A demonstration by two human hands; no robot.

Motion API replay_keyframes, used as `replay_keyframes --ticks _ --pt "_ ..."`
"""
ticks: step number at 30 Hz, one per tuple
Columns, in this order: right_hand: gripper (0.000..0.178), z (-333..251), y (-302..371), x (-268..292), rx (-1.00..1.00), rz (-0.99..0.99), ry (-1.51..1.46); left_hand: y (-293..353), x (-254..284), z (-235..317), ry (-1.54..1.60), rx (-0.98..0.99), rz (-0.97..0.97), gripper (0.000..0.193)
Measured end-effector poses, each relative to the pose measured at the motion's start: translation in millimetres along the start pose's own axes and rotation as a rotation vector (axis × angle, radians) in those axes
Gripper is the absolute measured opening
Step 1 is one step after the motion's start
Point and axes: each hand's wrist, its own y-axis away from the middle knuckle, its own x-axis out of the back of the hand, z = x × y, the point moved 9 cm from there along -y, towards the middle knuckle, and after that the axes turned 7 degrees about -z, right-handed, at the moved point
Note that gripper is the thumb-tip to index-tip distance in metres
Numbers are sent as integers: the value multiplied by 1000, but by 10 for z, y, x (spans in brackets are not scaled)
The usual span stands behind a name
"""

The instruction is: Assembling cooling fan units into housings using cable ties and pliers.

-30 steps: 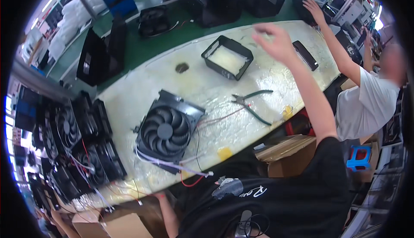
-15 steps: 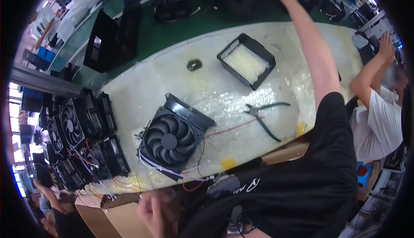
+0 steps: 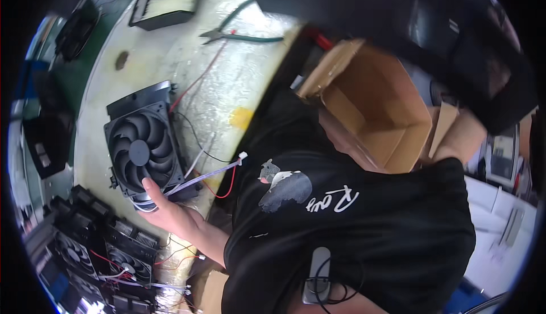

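Note:
My left hand (image 3: 170,214) is at the lower corner of a black cooling fan (image 3: 139,153), thumb over the frame edge and the other fingers mostly hidden. The fan is joined to a dark angled bracket (image 3: 133,99) and lies on the table. From it runs a white-purple wire bundle (image 3: 207,173) with a small white connector. A large black panel-like housing (image 3: 364,1), partly blurred, hangs over the right side. My right wrist and hand (image 3: 467,135) reach behind it and appear to hold it; those fingers are hidden.
Green-handled cutters (image 3: 247,38) and a black tray (image 3: 168,21) with pale strips lie on the plastic-covered table (image 3: 102,115). Several fan assemblies (image 3: 74,254) are stacked at lower left. An opened cardboard box (image 3: 392,109) stands beside me, right of the table edge.
My view has swung to the right. My right hand has come back from the table's far side with the black housing. My left hand has moved from the near edge onto the fan.

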Motion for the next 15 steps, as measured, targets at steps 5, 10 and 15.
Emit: replay_keyframes --ticks 5,10,15 --pt "22 1203 1989 -394 -39 556 670 -5 -44 -123 181 -18 139 45" --pt "14 3029 2021 -829 -236 522 1025 153 70 -110 265 -191 324 49" --pt "33 5657 2001 -1383 -308 702 695 193 46 36 278 -207 222 63"
